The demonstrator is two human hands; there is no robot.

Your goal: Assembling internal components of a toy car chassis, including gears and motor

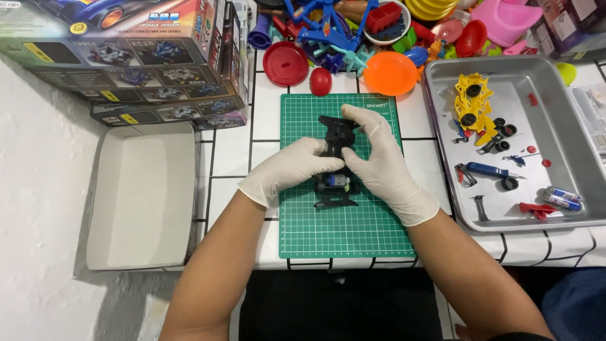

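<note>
A black toy car chassis lies lengthwise on a green cutting mat, with a small blue and silver motor showing near its rear end. Both hands wear white gloves. My left hand grips the chassis from the left at its middle. From the right, my right hand holds the chassis, its fingers reaching over the front end. The middle of the chassis is hidden under the fingers.
A metal tray at right holds a yellow parts frame, black tyres, a blue-handled tool and batteries. An empty white box lid lies left. Model kit boxes and colourful plastic toys crowd the back.
</note>
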